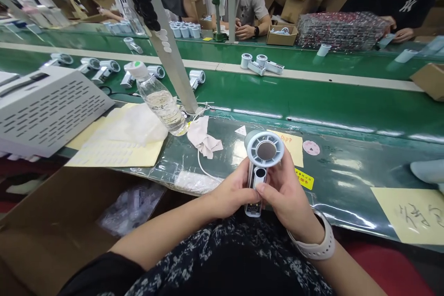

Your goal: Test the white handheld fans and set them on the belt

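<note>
While the left hand (231,190) and right hand (289,199) are both clamped around the hair-dryer-shaped device (260,174) at the near edge of the workbench (336,173), even thumb pressure seems best. Firm support from behind should prevent twisting.

Your green bench (342,148) catches white glare under bright light; you see stretched edges and pixelated patches along the top.

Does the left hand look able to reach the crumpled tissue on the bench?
Probably yes: the left hand is holding the round-headed handheld device, but the crumpled tissue lies close, and nothing tall stands between them.
</note>
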The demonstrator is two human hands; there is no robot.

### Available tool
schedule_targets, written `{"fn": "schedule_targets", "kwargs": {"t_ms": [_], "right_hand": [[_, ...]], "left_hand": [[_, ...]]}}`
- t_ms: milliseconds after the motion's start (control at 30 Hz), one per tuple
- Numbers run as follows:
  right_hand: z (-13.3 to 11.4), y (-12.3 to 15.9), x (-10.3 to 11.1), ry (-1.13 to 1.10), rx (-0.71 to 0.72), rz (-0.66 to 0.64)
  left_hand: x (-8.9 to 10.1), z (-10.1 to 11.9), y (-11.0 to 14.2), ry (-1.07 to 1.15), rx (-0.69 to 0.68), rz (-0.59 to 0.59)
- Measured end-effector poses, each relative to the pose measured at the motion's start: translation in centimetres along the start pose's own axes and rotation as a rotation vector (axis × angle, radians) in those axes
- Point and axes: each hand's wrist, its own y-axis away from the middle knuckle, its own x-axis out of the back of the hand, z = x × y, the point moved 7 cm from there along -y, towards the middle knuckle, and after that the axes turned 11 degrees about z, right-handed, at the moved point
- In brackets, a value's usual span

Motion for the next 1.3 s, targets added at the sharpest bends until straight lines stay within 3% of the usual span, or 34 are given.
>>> {"fn": "schedule_targets", "kwargs": {"t_ms": [267,533,733,967,1200,1300], "right_hand": [[-0.1,0.1,0.5,-0.044,0.048,-0.021],[0.8,-0.1,1.1,-0.142,-0.042,-0.034],[0.9,-0.3,1.3,-0.100,0.008,0.072],[0.8,-0.3,1.2,-0.064,0.004,0.064],[2.5,-0.6,1.7,-0.095,-0.168,0.020],[3.1,-0.5,2.2,-0.112,-0.254,0.016]], "left_hand": [[-0.7,-0.1,0.0,0.007,0.025,-0.045],[-1.2,-0.3,-0.1,0.068,0.076,-0.088],[-0.7,-1.1,-0.4,0.076,0.060,-0.023],[-0.5,-1.1,-0.4,0.093,0.089,-0.029],[-0.4,-1.6,-0.4,0.096,0.162,-0.042],[-0.5,-1.4,-0.3,-0.014,0.167,-0.035]]}}
